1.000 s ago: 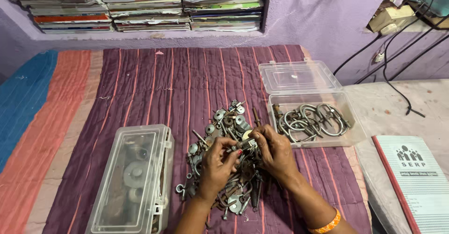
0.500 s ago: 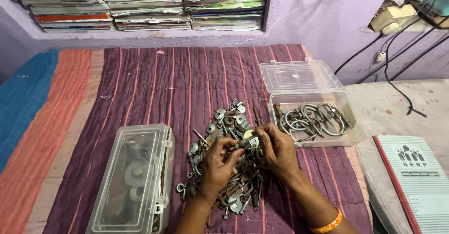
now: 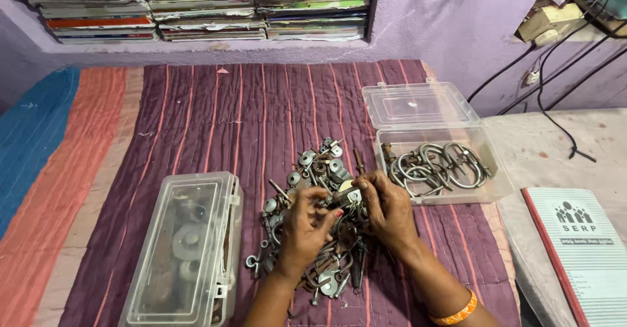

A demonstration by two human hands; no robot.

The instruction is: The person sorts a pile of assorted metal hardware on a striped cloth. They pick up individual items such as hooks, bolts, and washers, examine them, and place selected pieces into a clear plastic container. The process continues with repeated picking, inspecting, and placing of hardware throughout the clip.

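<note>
Both of the person's forearms are bare, with no sleeve reaching as far as the wrists. The left hand (image 3: 305, 229) wears no ring or band that can be made out, and one of its fingernails is painted red, the one nearest the right hand (image 3: 385, 211). The one thing worn is an orange bangle (image 3: 458, 313), a smooth and fairly broad band with small pale markings too fine to make out, sitting around the right forearm a little way back from the right hand.
</note>
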